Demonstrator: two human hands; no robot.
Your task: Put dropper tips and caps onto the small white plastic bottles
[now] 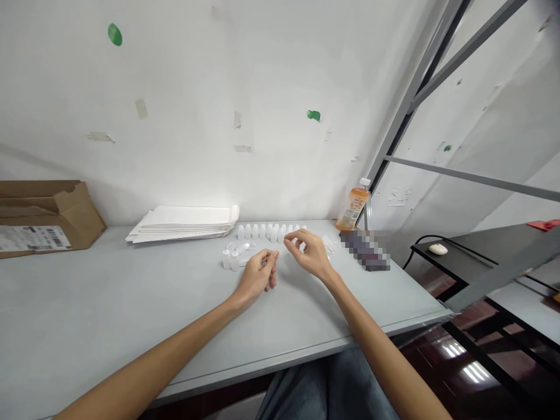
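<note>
My left hand (259, 272) is closed above the table, thumb pressed against the curled fingers; whatever it may hold is hidden. Just right of it, my right hand (310, 252) hovers with thumb and fingertips drawn together in a pinch, and anything between them is too small to make out. Behind the hands stands a row of small white squeeze bottles (255, 232), partly covered by the right hand. Two more small bottles (226, 260) with thin tips stand left of my left hand, beside some clear plastic pieces (247, 247). Small white pieces (330, 246) lie scattered right of my right hand.
A stack of white envelopes (186, 224) lies against the wall, with an open cardboard box (83, 216) farther left. An orange drink bottle (352, 207) and a blurred-out dark object (366, 251) are at the right. The table's front edge (262, 373) runs near my legs.
</note>
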